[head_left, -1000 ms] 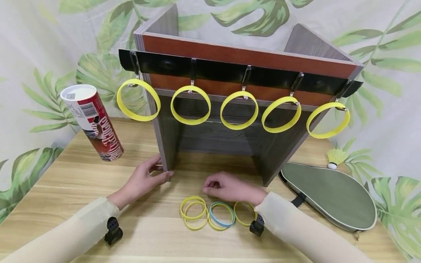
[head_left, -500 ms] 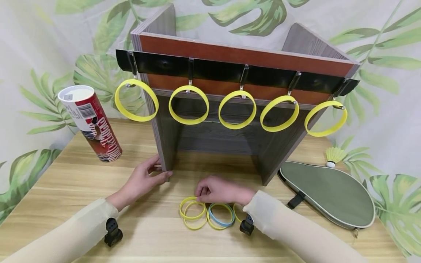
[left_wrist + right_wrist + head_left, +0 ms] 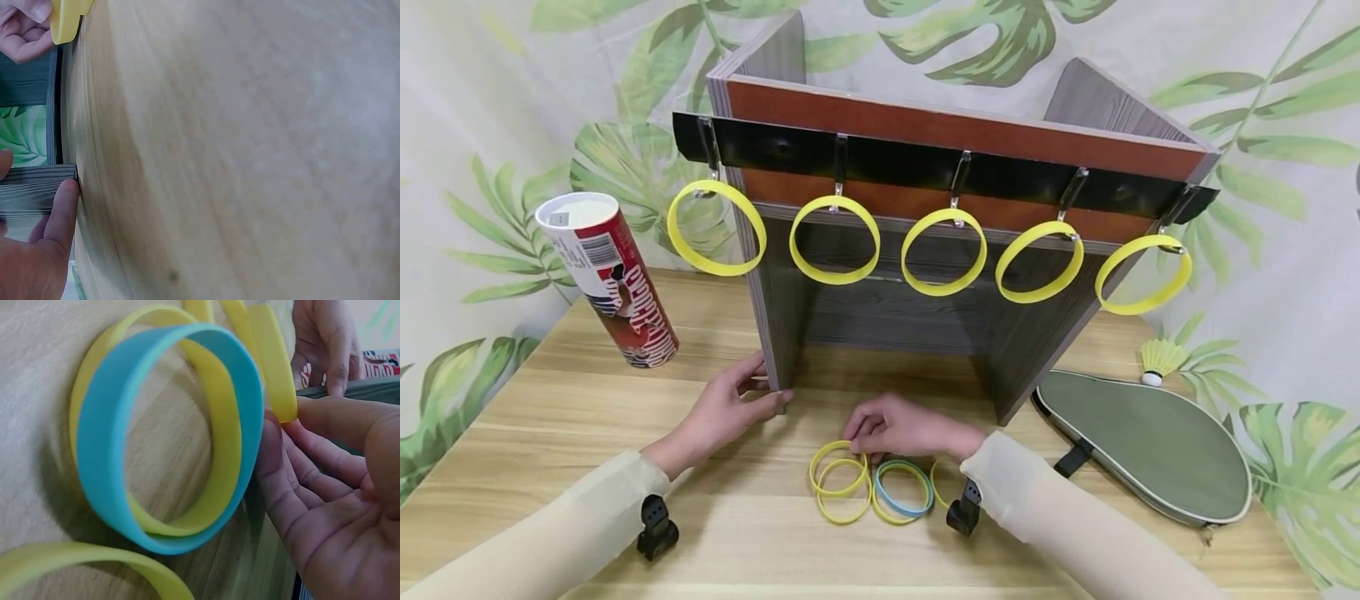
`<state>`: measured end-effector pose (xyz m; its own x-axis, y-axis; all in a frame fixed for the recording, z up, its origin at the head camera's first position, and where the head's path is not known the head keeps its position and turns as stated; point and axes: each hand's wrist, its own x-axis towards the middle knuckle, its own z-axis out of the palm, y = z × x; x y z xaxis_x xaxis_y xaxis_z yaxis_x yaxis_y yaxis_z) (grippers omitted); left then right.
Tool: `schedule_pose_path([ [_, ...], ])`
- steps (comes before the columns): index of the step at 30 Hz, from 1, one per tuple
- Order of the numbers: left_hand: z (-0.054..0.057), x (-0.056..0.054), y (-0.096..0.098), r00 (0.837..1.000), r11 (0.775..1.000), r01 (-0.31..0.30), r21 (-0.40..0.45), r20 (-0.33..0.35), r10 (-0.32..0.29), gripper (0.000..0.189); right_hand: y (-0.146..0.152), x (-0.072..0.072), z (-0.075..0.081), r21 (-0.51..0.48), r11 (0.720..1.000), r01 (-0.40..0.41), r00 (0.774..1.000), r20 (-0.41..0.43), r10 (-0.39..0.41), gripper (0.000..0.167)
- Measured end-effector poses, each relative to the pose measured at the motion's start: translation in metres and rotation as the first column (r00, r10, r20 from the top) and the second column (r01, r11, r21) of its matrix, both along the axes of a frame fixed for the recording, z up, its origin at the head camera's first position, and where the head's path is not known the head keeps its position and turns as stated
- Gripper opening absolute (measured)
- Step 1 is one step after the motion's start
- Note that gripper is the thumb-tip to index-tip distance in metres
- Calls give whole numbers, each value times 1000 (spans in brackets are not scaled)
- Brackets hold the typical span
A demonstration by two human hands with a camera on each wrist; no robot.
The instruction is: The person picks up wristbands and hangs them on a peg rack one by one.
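Thumb and fingers of my right hand (image 3: 895, 427) pinch the rim of a yellow wristband (image 3: 275, 365). That band is tipped up over another yellow wristband (image 3: 842, 522) on the table. Beside these, a blue wristband (image 3: 103, 431) overlaps one more yellow band, close to my right fingers in the right wrist view. Another yellow wristband (image 3: 934, 487) lies partly hidden behind my right wrist. My left hand (image 3: 730, 408) grips the lower front edge of the left panel of a grey wooden stand (image 3: 769, 333), thumb at the front and fingers on the outer side.
Across the stand's front runs a black strip (image 3: 902, 158) with several hooks, each holding a yellow wristband (image 3: 835, 281). A red-and-white tube (image 3: 625, 304) stands at the left. At the right lie a green racket case (image 3: 1150, 450) and a yellow shuttlecock (image 3: 1161, 358).
My right hand has moved left to the pair of yellow wristbands and taken hold of the upper one, whose near-hand side is raised. My left hand stays on the panel.
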<state>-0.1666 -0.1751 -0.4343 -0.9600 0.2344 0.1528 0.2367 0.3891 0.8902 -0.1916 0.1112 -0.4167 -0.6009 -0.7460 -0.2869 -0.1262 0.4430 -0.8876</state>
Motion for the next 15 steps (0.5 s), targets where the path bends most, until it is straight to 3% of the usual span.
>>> schedule_pose_path([
  [9, 0, -2, 0, 1000, 1000, 5, 8, -4, -5, 60, 4, -1, 7, -45, 999, 27, 989, 146, -20, 26],
  [15, -1, 0, 1, 1000, 1000, -3, 10, -6, 3, 57, 4, 0, 12, -96, 995, 8, 988, 157, 7, 31],
])
